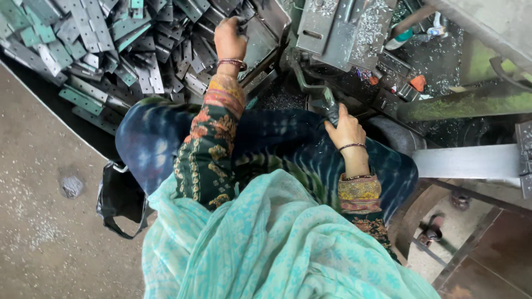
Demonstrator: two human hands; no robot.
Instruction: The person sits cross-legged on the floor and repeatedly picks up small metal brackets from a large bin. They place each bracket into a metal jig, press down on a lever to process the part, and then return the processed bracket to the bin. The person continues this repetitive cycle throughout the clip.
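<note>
Beside the heap of flat grey and green punched metal plates [111,50], left hand [230,39] was clenched on one grey metal plate [250,33] at the heap's right edge. Right hand [346,130] gripped the dark machine lever [327,105], right of the heap. Judgement: seat the plate square before pulling; keep fingers off the die. Count: two hands, one lever, plates too many to count.
</note>
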